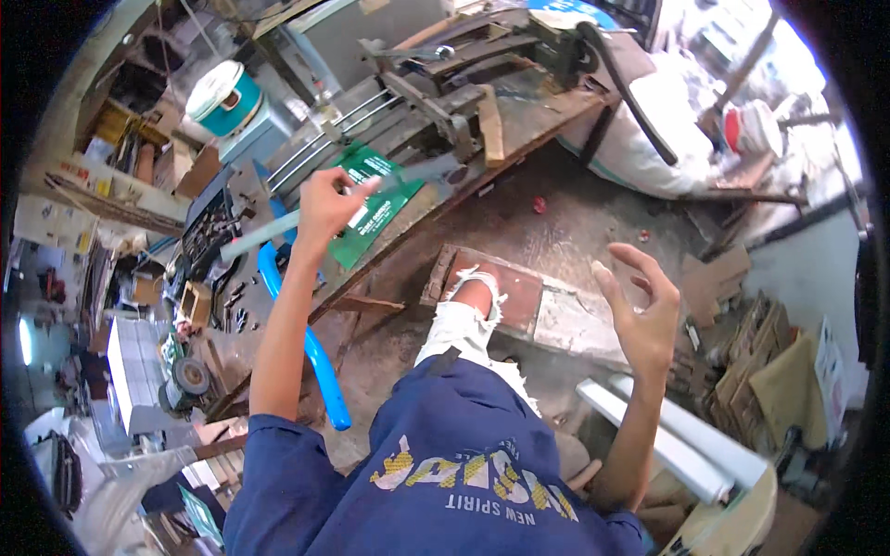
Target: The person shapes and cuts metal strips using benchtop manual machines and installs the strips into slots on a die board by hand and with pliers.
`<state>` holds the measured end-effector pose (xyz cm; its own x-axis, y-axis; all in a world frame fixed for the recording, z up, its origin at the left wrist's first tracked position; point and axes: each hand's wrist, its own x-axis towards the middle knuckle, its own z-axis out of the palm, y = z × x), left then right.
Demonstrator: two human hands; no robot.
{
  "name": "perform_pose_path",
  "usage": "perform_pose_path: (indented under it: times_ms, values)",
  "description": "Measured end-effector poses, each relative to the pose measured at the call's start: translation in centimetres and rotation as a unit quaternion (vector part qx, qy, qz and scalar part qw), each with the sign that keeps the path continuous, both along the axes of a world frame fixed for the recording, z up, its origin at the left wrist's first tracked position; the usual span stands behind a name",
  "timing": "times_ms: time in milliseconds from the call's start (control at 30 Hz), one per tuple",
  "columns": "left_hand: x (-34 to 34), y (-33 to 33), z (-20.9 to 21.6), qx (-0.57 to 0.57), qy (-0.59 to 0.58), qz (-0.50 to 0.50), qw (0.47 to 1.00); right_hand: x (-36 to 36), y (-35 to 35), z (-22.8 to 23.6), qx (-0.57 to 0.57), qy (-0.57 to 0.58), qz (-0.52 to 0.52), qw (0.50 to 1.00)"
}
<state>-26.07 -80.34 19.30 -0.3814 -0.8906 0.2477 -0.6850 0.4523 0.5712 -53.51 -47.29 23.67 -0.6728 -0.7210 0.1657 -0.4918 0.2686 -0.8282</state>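
Observation:
Over the workbench edge, my left hand is closed on a long, pale, flat strip, perhaps a ruler. Its right end is smeared by motion. Beneath that hand and the strip lies a green printed packet with white lettering, partly covered by them. A bright blue tube slants down from the bench beside my left forearm. My right hand hangs in the air off to the right, its fingers apart and curved, with nothing in it.
A metal clamp frame and parallel rods sit on the bench. Behind stands a teal and white jug. A white sack is at the back right. White tubes and stacked cardboard lie to the right.

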Motion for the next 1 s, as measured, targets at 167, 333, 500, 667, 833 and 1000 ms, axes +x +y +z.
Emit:
perform_pose_path:
  times_ms: [167,333,500,667,833,1000]
  values:
    - [0.6,-12.4,-8.1,0.052,-0.036,0.148,0.987,-3.6,-7.3,-1.7,0.042,-0.028,0.095,0.994]
    - [-3.2,-20.2,-15.6,0.038,-0.063,0.166,0.983,-5.4,-18.5,-0.2,0.05,-0.138,0.152,0.977]
    - [-5.5,-21.9,-16.6,0.151,0.002,0.143,0.978,-4.0,-29.7,4.2,0.085,-0.285,0.127,0.946]
    - [-7.4,-23.1,-15.2,0.237,-0.078,0.11,0.962,-1.6,-37.6,8.5,0.095,-0.5,0.061,0.859]
    - [-8.6,-25.2,-14.3,0.375,-0.13,0.027,0.917,-1.3,-43.1,12.3,0.348,-0.332,0.128,0.868]
    - [-7.3,-25.6,-15.4,0.405,-0.086,-0.029,0.91,-1.2,-47.8,17.7,0.372,-0.317,0.169,0.856]
